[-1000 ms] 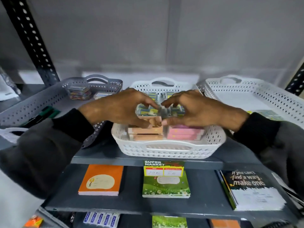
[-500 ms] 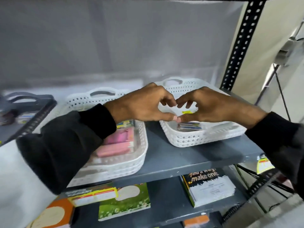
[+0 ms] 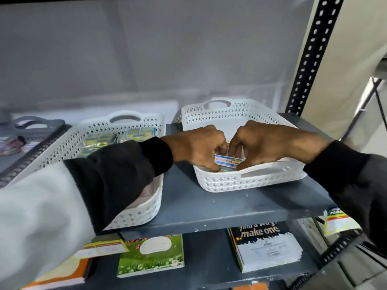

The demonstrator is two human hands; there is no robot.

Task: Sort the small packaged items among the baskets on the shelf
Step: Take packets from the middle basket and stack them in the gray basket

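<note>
Both my hands are lowered into the right white basket point(image 3: 249, 181) on the grey shelf. My left hand point(image 3: 199, 147) and my right hand point(image 3: 263, 143) together pinch a small stack of packets point(image 3: 227, 161), whose front face is white with orange and blue print, down near the basket's front wall. The middle white basket point(image 3: 146, 210) holds yellow-green packets point(image 3: 100, 141) at its back; my left sleeve hides its front. At far left a grey basket point(image 3: 39, 130) contains a few blurred items.
A black perforated upright point(image 3: 307, 59) stands just behind the right basket. The shelf below carries notebooks: a green one point(image 3: 150, 256), a black and white one point(image 3: 266, 248) and an orange one point(image 3: 60, 277). Bare shelf shows between the two white baskets.
My hands carried the packets from the middle basket across to the right basket and lowered them inside it. My head turned right, so the grey basket slid to the left edge.
</note>
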